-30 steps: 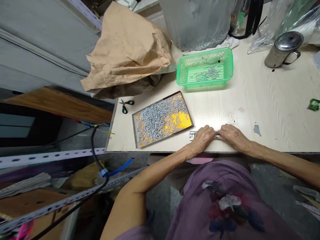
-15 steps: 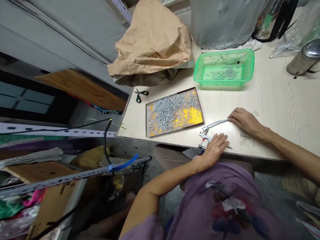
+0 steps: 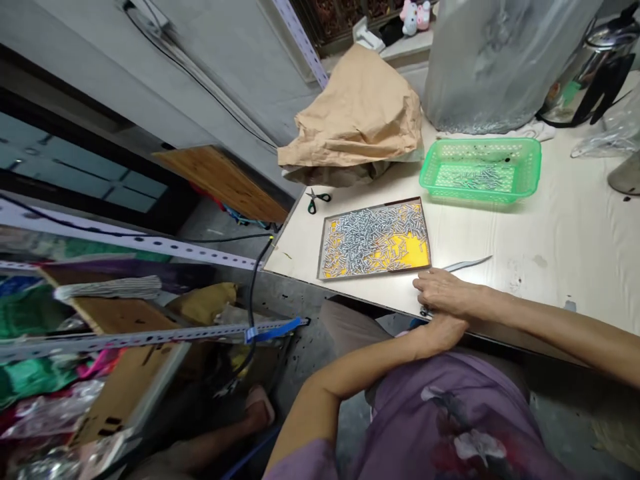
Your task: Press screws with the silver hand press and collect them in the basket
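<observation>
- At the desk's (image 3: 590, 253) near edge, here's the metal tool (image 3: 467, 264), right hand (image 3: 443, 290) closed over it, fingers curled in.
- Left hand (image 3: 445, 332) tucked nearer; its fingers are hidden, can't tell their hold.
- Left of those, a shallow tray (image 3: 321, 257) of metal pins (image 3: 363, 233).
- Farther right, the green basket (image 3: 480, 195).

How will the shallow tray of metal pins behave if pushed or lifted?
Probably heavy for its size: metal pins cover most of the shallow tray. Likely heavier on the left, since the bare yellow patch is on the right. Wide and low, so unlikely to tip when pushed, but the loose pins could slide or spill if it's tilted.
</observation>
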A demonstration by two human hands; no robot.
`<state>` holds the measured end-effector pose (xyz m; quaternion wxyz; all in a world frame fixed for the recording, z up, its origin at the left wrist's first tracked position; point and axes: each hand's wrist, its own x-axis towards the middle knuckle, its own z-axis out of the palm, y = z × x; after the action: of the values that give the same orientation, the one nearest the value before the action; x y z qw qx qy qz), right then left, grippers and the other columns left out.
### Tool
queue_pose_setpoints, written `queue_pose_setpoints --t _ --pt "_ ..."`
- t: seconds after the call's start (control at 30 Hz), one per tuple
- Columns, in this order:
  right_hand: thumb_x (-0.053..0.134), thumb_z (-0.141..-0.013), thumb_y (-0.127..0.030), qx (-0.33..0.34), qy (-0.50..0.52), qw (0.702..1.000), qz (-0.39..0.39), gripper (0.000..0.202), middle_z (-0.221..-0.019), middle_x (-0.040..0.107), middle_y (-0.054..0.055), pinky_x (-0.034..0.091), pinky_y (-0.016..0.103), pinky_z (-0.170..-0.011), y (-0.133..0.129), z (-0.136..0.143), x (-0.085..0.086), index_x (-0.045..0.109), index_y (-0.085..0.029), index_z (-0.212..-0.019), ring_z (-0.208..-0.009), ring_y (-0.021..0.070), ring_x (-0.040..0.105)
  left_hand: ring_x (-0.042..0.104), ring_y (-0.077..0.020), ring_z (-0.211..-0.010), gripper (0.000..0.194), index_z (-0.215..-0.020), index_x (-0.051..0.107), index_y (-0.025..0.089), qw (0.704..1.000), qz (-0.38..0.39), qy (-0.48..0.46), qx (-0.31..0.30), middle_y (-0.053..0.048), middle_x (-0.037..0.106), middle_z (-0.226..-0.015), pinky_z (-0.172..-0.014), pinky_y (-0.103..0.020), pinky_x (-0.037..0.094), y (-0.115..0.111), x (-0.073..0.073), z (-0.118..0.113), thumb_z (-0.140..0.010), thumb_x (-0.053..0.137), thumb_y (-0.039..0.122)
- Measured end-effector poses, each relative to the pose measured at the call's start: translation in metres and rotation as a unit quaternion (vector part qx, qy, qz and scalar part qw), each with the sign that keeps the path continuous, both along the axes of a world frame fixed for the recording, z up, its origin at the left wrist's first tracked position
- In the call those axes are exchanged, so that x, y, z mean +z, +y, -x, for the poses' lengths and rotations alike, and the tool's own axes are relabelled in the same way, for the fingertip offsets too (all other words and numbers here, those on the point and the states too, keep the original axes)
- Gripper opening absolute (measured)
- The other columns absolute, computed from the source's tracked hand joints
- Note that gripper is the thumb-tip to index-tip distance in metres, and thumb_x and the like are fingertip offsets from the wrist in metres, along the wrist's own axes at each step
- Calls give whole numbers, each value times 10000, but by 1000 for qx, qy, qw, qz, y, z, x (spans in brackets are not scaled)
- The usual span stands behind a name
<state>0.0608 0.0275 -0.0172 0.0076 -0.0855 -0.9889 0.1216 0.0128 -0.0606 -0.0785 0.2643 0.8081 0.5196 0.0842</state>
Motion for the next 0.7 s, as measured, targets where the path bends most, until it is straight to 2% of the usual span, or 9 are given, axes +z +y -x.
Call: queue_pose_setpoints --t 0.1,0.23,0.3,0.4,0.47,0.53,0.6,0.63,0.7 --pt "617 -813 -104 32 -12 999 -22 158 -811 633 74 406 304 -701 8 2 3 650 -179 -678 -840 189 536 412 -258 -1390 499 -1366 483 146 1000 10 14 -6 -150 488 -1454 -1139 -459 377 12 2 -4 -898 321 83" --pt "562 -823 -52 54 -41 997 22 169 -777 642 60 386 275 -649 17 2 7 644 -152 -714 -732 153 556 527 -232 -1277 440 -1250 582 185 999 4 12 -32 -99 614 -1314 -1081 -395 448 23 9 -10 -892 355 71" --pt "553 -829 -83 26 -15 996 85 131 -770 643 42 380 258 -612 24 0 12 639 -158 -765 -677 137 548 583 -222 -1183 390 -1184 618 183 997 -14 7 -69 -92 661 -1215 -1017 -368 494 22 18 -8 -912 358 80" --pt "503 -854 -132 -64 101 980 161 119 -776 642 27 390 246 -586 45 -7 30 612 -172 -826 -641 125 535 594 -211 -1116 315 -1155 627 186 991 -87 -7 -104 -96 663 -1162 -972 -359 501 15 36 10 -967 376 148" --pt "475 -873 -169 -135 191 958 164 121 -785 645 32 407 255 -588 69 -16 45 593 -183 -851 -643 131 537 591 -204 -1058 273 -1084 648 189 990 -133 13 -37 -103 661 -1102 -939 -361 497 16 50 35 -984 393 193" --pt "480 -885 -214 -215 244 937 128 113 -789 648 36 425 274 -603 98 -28 59 591 -195 -894 -655 146 547 583 -203 -925 260 -967 661 181 979 -139 85 126 -101 654 -976 -838 -364 503 27 63 66 -988 404 215" --pt "503 -878 -213 -305 239 918 84 119 -843 662 56 442 295 -639 128 -41 67 606 -192 -935 -685 159 563 551 -216 -899 234 -908 657 173 947 -130 136 259 -100 631 -931 -786 -364 485 45 71 96 -979 451 258" --pt "516 -874 -205 -338 227 911 69 120 -871 666 73 449 311 -663 141 -47 69 616 -186 -937 -704 170 573 540 -224 -910 215 -883 655 167 937 -123 147 293 -99 624 -922 -776 -360 475 54 73 108 -965 488 274" --pt "549 -872 -218 -376 198 904 33 147 -985 660 128 461 353 -698 158 -58 66 636 -168 -980 -774 212 595 529 -236 -931 202 -842 654 152 928 -97 162 323 -98 620 -909 -778 -355 462 70 75 124 -938 542 289"
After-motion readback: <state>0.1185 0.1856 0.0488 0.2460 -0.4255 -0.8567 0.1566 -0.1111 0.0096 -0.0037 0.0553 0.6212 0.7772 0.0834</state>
